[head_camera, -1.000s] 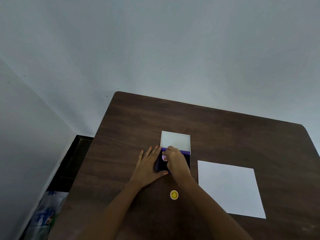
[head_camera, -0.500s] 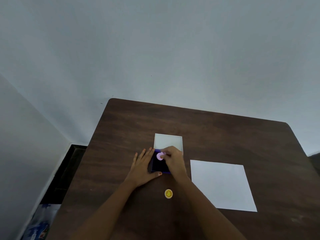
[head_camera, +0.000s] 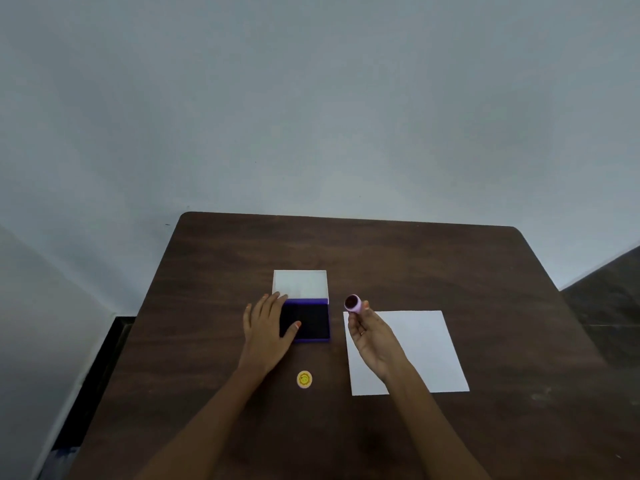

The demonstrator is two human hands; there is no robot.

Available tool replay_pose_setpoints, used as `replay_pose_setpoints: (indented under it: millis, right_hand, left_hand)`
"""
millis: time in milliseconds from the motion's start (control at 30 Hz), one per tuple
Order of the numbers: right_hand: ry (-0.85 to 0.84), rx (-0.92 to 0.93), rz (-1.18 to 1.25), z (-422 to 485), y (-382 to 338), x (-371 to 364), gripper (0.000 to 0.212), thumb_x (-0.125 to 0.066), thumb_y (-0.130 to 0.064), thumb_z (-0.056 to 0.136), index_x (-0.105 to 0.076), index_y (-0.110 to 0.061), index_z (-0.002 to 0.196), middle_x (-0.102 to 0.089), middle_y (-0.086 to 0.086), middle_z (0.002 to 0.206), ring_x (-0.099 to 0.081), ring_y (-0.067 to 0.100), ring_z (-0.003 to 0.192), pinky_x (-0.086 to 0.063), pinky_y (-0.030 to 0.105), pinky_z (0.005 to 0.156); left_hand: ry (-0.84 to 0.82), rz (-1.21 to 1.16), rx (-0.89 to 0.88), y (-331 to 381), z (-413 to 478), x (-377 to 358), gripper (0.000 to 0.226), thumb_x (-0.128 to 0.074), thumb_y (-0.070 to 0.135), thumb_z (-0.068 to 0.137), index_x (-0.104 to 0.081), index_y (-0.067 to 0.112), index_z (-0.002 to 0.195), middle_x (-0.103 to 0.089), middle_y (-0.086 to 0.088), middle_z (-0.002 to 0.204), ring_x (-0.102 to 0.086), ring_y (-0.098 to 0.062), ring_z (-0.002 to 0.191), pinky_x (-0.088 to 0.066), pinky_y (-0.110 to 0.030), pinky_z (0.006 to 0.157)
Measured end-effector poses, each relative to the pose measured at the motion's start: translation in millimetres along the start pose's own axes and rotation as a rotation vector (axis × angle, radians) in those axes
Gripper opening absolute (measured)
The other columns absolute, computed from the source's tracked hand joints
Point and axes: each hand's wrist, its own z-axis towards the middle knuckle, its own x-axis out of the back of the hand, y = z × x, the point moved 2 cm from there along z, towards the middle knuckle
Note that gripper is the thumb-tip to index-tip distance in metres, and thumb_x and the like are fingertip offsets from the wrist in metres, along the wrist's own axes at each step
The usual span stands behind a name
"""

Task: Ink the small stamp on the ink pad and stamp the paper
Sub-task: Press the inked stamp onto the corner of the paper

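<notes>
A purple ink pad (head_camera: 311, 320) lies open on the brown table, its white lid (head_camera: 300, 284) folded back behind it. My left hand (head_camera: 266, 327) rests flat against the pad's left side, thumb on the dark ink surface. My right hand (head_camera: 372, 332) holds a small pink stamp (head_camera: 354, 303) between fingertips, raised and tilted so its dark inked face shows. The stamp hovers just beyond the near-left corner region of a blank white paper (head_camera: 422, 348), which lies right of the pad.
A small round yellow cap with a face on it (head_camera: 304, 379) lies on the table (head_camera: 381, 251) in front of the pad. The table's left edge drops to a dark floor gap by the wall.
My right hand lifted the stamp off the ink pad and carried it right, toward the paper, turning its inked face up. My left hand stayed on the pad.
</notes>
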Motion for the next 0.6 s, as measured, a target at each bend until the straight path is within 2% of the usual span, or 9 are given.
replay_pose_setpoints:
  millis: [100, 200, 300, 433, 600]
  right_hand:
    - [0.024, -0.026, 0.106, -6, -8, 12, 0.013, -0.054, -0.015, 0.088, -0.061, -0.006, 0.092, -0.063, 0.013, 0.092, -0.065, 0.018, 0.076, -0.059, 0.02, 0.054]
    - [0.027, -0.052, 0.18, -12, -19, 26, 0.021, -0.053, -0.022, 0.088, -0.057, -0.003, 0.098, -0.061, 0.013, 0.086, -0.067, 0.016, 0.062, -0.059, 0.021, 0.054]
    - [0.024, -0.038, 0.235, -16, -34, 41, 0.018, -0.051, -0.018, 0.09, -0.058, -0.003, 0.096, -0.061, 0.013, 0.087, -0.069, 0.015, 0.055, -0.059, 0.021, 0.052]
    - [0.013, 0.0, 0.267, -17, -55, 62, 0.016, -0.047, -0.012, 0.091, -0.057, -0.003, 0.099, -0.061, 0.014, 0.089, -0.069, 0.015, 0.059, -0.058, 0.02, 0.052]
    - [-0.018, 0.101, 0.126, -13, -87, 88, 0.017, -0.053, -0.009, 0.086, -0.07, -0.007, 0.085, -0.073, 0.009, 0.081, -0.071, 0.012, 0.068, -0.058, 0.02, 0.058]
  left_hand:
    - [0.026, 0.018, -0.078, 25, 0, -5, 0.052, -0.054, 0.03, 0.087, -0.034, 0.021, 0.134, -0.036, -0.003, 0.146, -0.022, -0.019, 0.138, -0.005, -0.042, 0.115]
    - [0.028, 0.019, -0.14, 50, -2, -18, 0.044, -0.055, 0.022, 0.087, -0.042, 0.02, 0.129, -0.042, -0.004, 0.141, -0.029, -0.02, 0.135, -0.012, -0.04, 0.114]
    - [-0.006, 0.022, -0.217, 74, -6, -38, 0.035, -0.053, 0.021, 0.088, -0.05, 0.019, 0.122, -0.048, -0.003, 0.135, -0.037, -0.018, 0.13, -0.015, -0.034, 0.112]
    - [-0.093, 0.029, -0.302, 106, -7, -72, 0.035, -0.051, 0.024, 0.09, -0.048, 0.02, 0.124, -0.046, -0.001, 0.138, -0.035, -0.015, 0.131, -0.015, -0.028, 0.113]
    - [-0.195, 0.017, -0.331, 149, 0, -112, 0.044, -0.048, 0.03, 0.091, -0.038, 0.02, 0.133, -0.034, -0.002, 0.148, -0.027, -0.017, 0.138, -0.012, -0.029, 0.115]
